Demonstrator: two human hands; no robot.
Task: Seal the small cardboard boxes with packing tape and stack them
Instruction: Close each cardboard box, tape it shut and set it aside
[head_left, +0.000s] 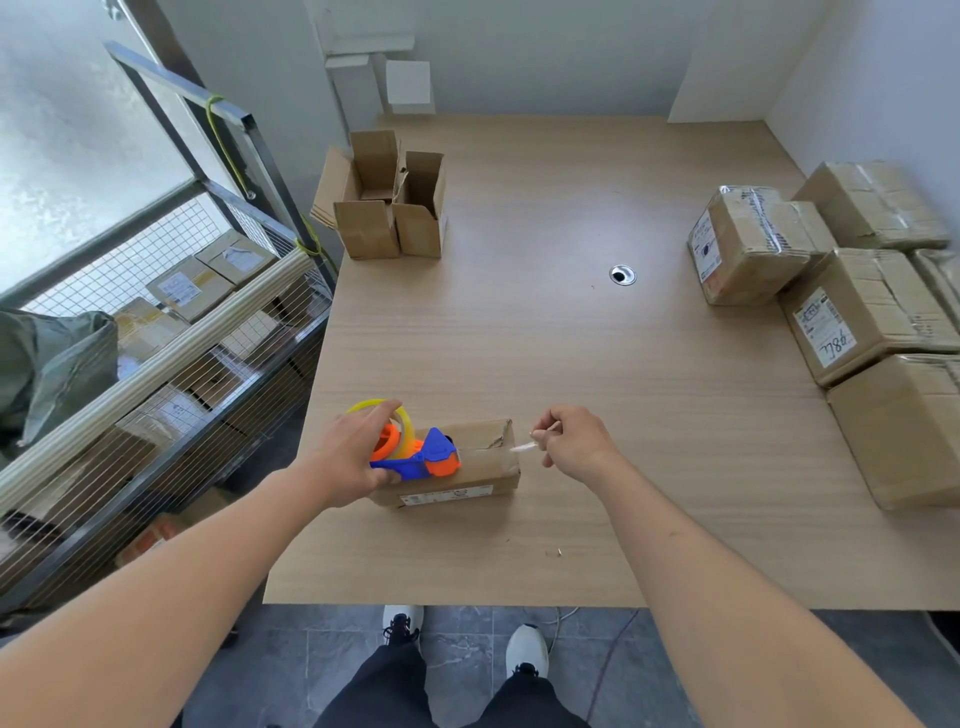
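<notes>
head view: your left hand (358, 457) grips the blue-and-orange tape dispenser (415, 452) atop the small brown cardboard box (467, 470) near the wooden table's (571, 338) front edge; your right hand (571, 439) pinches the clear tape end (524, 446) just beside the box.

The table (545, 364) (light wood) carries open boxes (387, 208), one small box (457, 473), sealed boxes (841, 312).
</notes>
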